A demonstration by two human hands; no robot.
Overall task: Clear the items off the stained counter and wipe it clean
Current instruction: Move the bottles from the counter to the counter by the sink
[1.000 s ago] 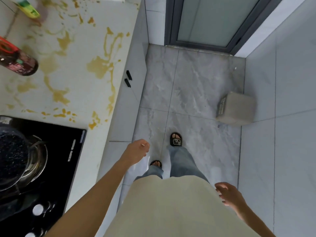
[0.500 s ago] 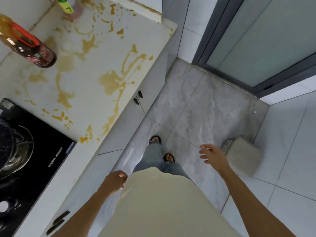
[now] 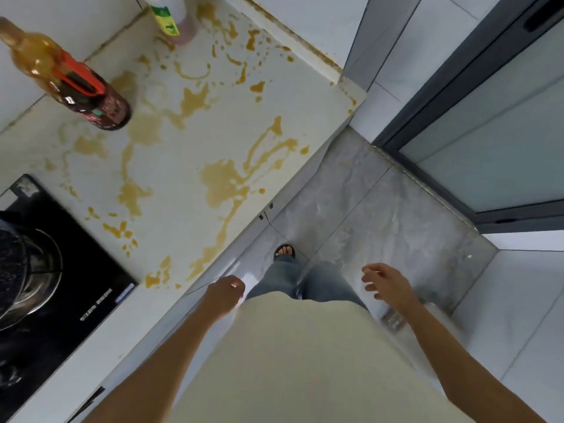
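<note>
- While standing at the counter edge, both hands empty, held over the floor in front of the torso.
- Left hand [image 3: 224, 296] loosely curled, gripping nothing, just off the counter's front edge.
- Right hand [image 3: 386, 282] relaxed, fingers [image 3: 370, 270] slightly spread, holding nothing, above the grey floor tiles [image 3: 381, 209].
- White counter [image 3: 183, 154] on the left, covered in yellow-brown stains [image 3: 222, 181], splashes running from the back wall to the front edge.
- Dark sauce bottle [image 3: 70, 80] with red handle standing on the counter at far left near the wall, cap end cut off by the frame edge.
- Second bottle with a green-yellow label [image 3: 166, 21] at the back of the counter, top out of frame, pinkish base touching the stains.
- Black cooktop [image 3: 61, 300] at lower left, beside the stained area, with a metal pot [image 3: 27, 270] on it.
- One sandalled foot [image 3: 284, 251] visible on the floor below the cabinet fronts.
- Dark-framed glass door [image 3: 488, 132] at upper right.
</note>
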